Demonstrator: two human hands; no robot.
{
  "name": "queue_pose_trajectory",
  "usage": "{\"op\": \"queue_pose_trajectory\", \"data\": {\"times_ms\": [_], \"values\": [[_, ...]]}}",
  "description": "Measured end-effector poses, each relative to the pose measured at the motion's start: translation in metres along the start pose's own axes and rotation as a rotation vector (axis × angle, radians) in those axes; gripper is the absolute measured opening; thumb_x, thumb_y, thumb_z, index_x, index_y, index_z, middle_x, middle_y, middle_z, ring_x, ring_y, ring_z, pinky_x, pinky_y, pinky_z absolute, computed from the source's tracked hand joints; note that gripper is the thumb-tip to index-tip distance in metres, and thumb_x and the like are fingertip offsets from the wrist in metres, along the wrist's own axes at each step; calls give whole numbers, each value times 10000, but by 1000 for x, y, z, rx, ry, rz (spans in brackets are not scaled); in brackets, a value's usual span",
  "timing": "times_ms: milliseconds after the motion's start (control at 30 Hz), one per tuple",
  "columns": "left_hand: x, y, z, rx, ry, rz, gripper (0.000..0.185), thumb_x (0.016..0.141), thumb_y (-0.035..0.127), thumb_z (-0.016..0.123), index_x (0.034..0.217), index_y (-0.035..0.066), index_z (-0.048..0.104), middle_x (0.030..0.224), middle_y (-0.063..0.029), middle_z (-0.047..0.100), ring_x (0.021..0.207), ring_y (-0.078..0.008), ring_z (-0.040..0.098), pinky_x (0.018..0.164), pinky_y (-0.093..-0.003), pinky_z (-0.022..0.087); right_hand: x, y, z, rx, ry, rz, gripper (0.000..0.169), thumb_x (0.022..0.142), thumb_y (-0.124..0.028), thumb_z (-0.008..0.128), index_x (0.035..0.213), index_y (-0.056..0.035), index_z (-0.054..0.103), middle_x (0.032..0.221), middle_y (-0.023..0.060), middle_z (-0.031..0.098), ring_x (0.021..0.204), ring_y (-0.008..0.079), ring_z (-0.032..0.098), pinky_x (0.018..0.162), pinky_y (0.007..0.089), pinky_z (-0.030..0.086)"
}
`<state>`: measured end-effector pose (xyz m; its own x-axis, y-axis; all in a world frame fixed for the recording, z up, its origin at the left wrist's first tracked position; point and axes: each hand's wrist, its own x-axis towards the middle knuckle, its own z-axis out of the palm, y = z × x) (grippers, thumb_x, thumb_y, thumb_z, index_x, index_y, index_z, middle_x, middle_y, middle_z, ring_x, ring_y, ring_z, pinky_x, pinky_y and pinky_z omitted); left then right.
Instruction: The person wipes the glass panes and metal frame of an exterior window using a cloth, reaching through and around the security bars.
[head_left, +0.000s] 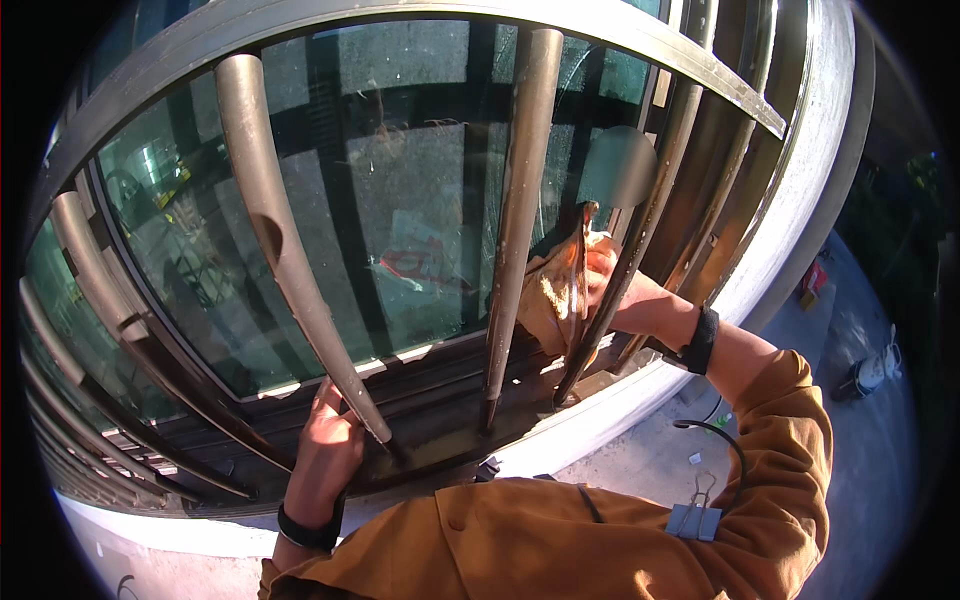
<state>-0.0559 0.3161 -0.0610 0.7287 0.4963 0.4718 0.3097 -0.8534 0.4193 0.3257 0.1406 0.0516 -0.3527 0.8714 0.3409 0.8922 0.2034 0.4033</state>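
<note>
My right hand (604, 274) reaches between the metal bars and grips a bunched tan cloth (551, 300). The cloth lies close against the lower right of a window pane (405, 195); whether it presses on the glass I cannot tell. Low on the left, my left hand (330, 442) is on a round brown metal bar (300, 292) near its foot, with part of its fingers hidden behind the bar. Another upright bar (517, 210), specked with pale spots, stands between my two hands. Both wrists wear black bands.
A curved metal rail (420, 9) crosses above the bars. More bars (112, 285) continue to the left. Below runs a white ledge (585, 442). On the floor at right are a white and dark container (862, 379) and a red item (812, 281). A binder clip (694, 521) holds a cable at my jacket.
</note>
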Motion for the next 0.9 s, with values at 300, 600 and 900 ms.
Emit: {"op": "queue_pose_trajectory", "data": {"times_ms": [300,600,900], "values": [[3,-3,11,-445,8,-206,342,781,8,620,1118,-5,562,1385,-235,424,1235,-335,471,988,-344,421,75,96,-109,-498,694,379,409,812,-32,597,1211,-109,550,858,150,647,805,332,646,683,372,528],[-7,-19,9,-18,-35,10,758,734,-93,593,1431,40,326,1115,-150,557,850,-211,636,762,-306,515,33,-13,6,13,185,-60,400,749,-201,675,1142,-158,620,1211,74,530,1178,263,468,968,357,433],[2,-9,3,-36,-77,-56,251,802,40,580,1044,-27,602,1274,-240,516,1226,-378,458,1000,-384,408,-9,6,-4,0,272,-23,352,702,-90,659,1048,-101,599,1164,77,540,1117,275,510,950,375,458]]}}
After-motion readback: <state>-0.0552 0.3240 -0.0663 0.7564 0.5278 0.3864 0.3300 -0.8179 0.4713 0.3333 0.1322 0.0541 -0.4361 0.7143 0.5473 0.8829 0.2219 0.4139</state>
